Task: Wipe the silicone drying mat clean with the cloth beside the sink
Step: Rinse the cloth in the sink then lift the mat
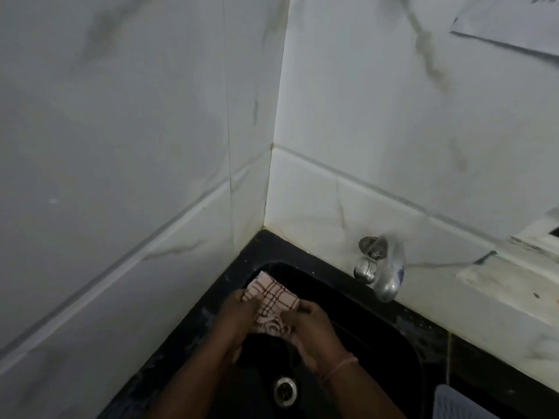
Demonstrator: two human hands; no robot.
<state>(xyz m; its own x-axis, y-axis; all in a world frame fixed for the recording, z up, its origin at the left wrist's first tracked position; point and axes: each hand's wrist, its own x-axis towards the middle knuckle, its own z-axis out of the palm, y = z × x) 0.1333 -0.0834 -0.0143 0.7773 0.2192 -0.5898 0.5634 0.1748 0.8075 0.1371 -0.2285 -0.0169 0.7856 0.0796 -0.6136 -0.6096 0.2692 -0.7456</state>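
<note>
Cloth: I see the pink checked cloth [270, 300] bunched over the sink [393, 352], near its far-left corner.
Left hand: my left hand [239, 313] has fingers curled round the cloth's left end.
Right hand: the right hand [314, 328] pinches the other end.
Room: tap [384, 273] overhangs the far rim; drain [285, 391] lies open below; grey mat [453, 403] at the near-right edge.
</note>
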